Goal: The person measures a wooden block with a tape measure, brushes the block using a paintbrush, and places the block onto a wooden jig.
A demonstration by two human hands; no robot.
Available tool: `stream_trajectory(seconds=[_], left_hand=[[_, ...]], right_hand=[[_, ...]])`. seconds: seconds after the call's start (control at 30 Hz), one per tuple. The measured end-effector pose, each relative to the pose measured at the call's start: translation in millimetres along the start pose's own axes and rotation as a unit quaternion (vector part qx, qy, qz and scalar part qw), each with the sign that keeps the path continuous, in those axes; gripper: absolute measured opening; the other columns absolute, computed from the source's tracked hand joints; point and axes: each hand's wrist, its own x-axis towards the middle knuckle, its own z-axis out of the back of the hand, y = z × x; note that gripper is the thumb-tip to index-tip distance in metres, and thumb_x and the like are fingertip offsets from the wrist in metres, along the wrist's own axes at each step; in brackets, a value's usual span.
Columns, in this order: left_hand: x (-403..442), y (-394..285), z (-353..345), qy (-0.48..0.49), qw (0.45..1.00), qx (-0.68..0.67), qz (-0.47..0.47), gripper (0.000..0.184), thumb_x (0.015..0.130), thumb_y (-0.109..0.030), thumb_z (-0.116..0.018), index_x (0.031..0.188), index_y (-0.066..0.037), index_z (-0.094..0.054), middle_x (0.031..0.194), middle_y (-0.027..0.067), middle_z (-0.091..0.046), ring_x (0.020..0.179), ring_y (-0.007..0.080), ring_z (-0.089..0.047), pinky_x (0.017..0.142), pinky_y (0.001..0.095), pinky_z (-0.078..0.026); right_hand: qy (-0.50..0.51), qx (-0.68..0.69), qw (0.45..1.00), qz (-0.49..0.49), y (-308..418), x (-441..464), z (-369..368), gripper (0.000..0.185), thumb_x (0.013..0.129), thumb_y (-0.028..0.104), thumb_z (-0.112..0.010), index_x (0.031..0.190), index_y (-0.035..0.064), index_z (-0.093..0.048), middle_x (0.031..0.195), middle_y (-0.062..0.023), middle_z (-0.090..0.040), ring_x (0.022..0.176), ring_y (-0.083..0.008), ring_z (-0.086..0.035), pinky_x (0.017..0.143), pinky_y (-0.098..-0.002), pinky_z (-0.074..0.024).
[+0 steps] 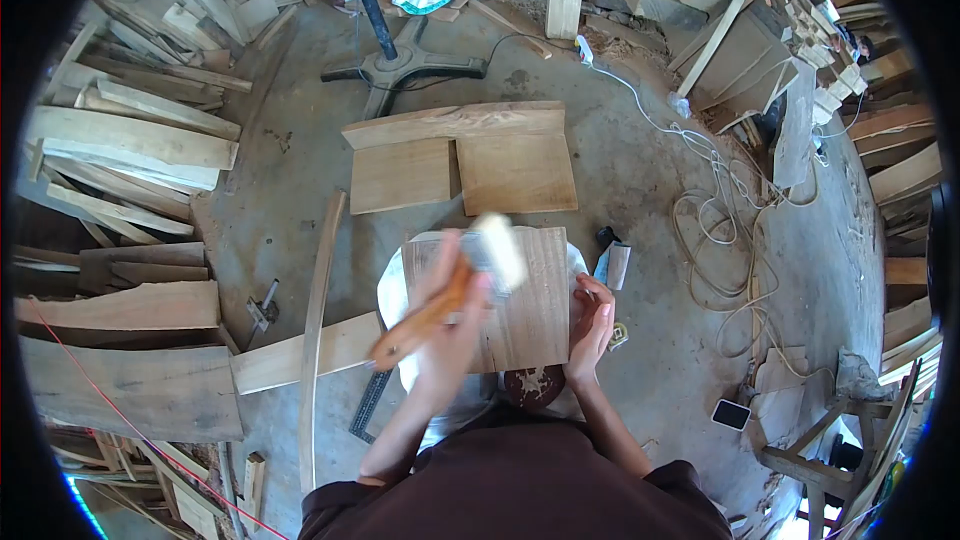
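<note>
My left hand [445,305] is wrapped round the wooden handle of a wide brush [425,317], whose pale head is blurred by motion above a square wooden board [530,305]. The board lies in front of me on a round white surface [393,290]. At the board's right edge is my right hand [592,328], its fingers loosely curved and resting by the side, with no tool in it. Under the near edge of the board, a dark reddish round thing [535,386] with pale flakes shows in part.
Joined boards [515,175] lie on the floor ahead, below a metal stand base [400,65]. A long wood strip [322,340] and a black square ruler [370,405] are at the left. Coiled cable [700,240] and a phone [730,415] are at the right. Timber stacks line both sides.
</note>
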Motion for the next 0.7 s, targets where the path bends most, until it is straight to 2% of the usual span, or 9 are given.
stream_trajectory(seconds=[0.07, 0.17, 0.2, 0.27, 0.33, 0.43, 0.5, 0.6, 0.7], left_hand=[[-3.8, 10.2, -29.6, 0.076, 0.984, 0.099, -0.126, 0.052, 0.094, -0.011, -0.066, 0.142, -0.001, -0.047, 0.107, 0.0076, -0.064, 0.078, 0.0092, -0.060, 0.061, 0.0225, -0.050], [-7.7, 17.3, -58.7, 0.135, 0.982, 0.079, -0.109, 0.053, 0.093, -0.013, -0.067, 0.140, 0.001, -0.048, 0.107, 0.0103, -0.065, 0.084, 0.0110, -0.062, 0.064, 0.0241, -0.051], [-6.4, 24.1, -64.1, 0.110, 0.978, 0.082, -0.154, 0.053, 0.093, -0.015, -0.068, 0.139, 0.002, -0.049, 0.103, 0.0121, -0.065, 0.083, 0.0105, -0.062, 0.065, 0.0239, -0.052], [-7.6, 29.1, -61.7, 0.108, 0.984, 0.079, -0.116, 0.053, 0.093, -0.016, -0.068, 0.139, 0.002, -0.049, 0.104, 0.0110, -0.065, 0.080, 0.0103, -0.062, 0.065, 0.0240, -0.052], [-7.1, 29.3, -51.0, 0.096, 0.990, 0.077, -0.070, 0.050, 0.095, -0.015, -0.066, 0.140, 0.001, -0.049, 0.105, 0.0080, -0.064, 0.073, 0.0080, -0.059, 0.063, 0.0227, -0.052], [5.6, 21.6, -10.3, 0.033, 0.994, 0.105, -0.018, 0.049, 0.096, -0.013, -0.065, 0.141, -0.001, -0.049, 0.108, 0.0066, -0.064, 0.071, 0.0052, -0.058, 0.059, 0.0204, -0.051], [13.8, 18.2, 13.7, -0.043, 0.997, 0.006, 0.062, 0.048, 0.095, -0.010, -0.065, 0.140, -0.003, -0.051, 0.106, 0.0059, -0.065, 0.067, 0.0034, -0.056, 0.054, 0.0182, -0.048], [14.3, 21.8, 54.2, -0.123, 0.990, 0.031, 0.055, 0.043, 0.094, -0.006, -0.064, 0.136, -0.001, -0.055, 0.097, 0.0043, -0.066, 0.060, 0.0031, -0.053, 0.049, 0.0176, -0.044], [6.3, 22.2, 82.1, -0.161, 0.981, 0.067, 0.082, 0.043, 0.095, -0.007, -0.064, 0.136, -0.001, -0.055, 0.094, 0.0042, -0.067, 0.057, 0.0032, -0.052, 0.048, 0.0175, -0.042]], right_hand=[[-0.002, 0.017, 1.000, -0.005, -2.4, -1.4, 1.1, 0.047, 0.106, 0.038, -0.031, 0.124, -0.0014, -0.051, 0.128, -0.0155, -0.053, 0.121, -0.0226, -0.049, 0.103, -0.0358, -0.0356], [-0.005, 0.058, 0.998, -0.015, -11.0, -4.5, 4.2, 0.046, 0.106, 0.037, -0.034, 0.128, -0.0017, -0.048, 0.128, -0.0148, -0.052, 0.121, -0.0217, -0.049, 0.104, -0.0356, -0.0356], [-0.006, 0.067, 0.998, -0.018, -11.6, -5.3, 4.5, 0.046, 0.106, 0.037, -0.035, 0.129, -0.0018, -0.047, 0.128, -0.0146, -0.052, 0.121, -0.0215, -0.049, 0.104, -0.0355, -0.0357], [-0.002, 0.090, 0.996, -0.027, -11.4, -5.3, 5.4, 0.045, 0.106, 0.035, -0.035, 0.128, -0.0017, -0.048, 0.128, -0.0150, -0.052, 0.121, -0.0221, -0.049, 0.104, -0.0354, -0.0357], [0.001, 0.036, 0.999, -0.007, -8.4, -3.3, 5.6, 0.044, 0.107, 0.035, -0.034, 0.126, -0.0013, -0.050, 0.128, -0.0153, -0.053, 0.122, -0.0226, -0.049, 0.103, -0.0354, -0.0356], [-0.010, 0.006, 1.000, 0.005, 0.6, -0.2, -1.1, 0.041, 0.106, 0.030, -0.032, 0.118, -0.0020, -0.054, 0.126, -0.0158, -0.055, 0.120, -0.0230, -0.050, 0.101, -0.0346, -0.0373], [-0.018, -0.001, 1.000, 0.006, 1.7, 0.1, -3.3, 0.040, 0.106, 0.028, -0.031, 0.115, -0.0023, -0.056, 0.125, -0.0160, -0.056, 0.118, -0.0234, -0.051, 0.100, -0.0345, -0.0383], [-0.020, -0.017, 1.000, 0.007, 1.4, 0.6, -2.6, 0.039, 0.106, 0.027, -0.031, 0.114, -0.0019, -0.056, 0.124, -0.0163, -0.057, 0.117, -0.0240, -0.051, 0.100, -0.0352, -0.0387], [-0.021, -0.024, 0.999, 0.010, 0.6, 0.4, -2.6, 0.039, 0.106, 0.027, -0.031, 0.114, -0.0018, -0.057, 0.124, -0.0162, -0.057, 0.117, -0.0243, -0.052, 0.100, -0.0357, -0.0391]])
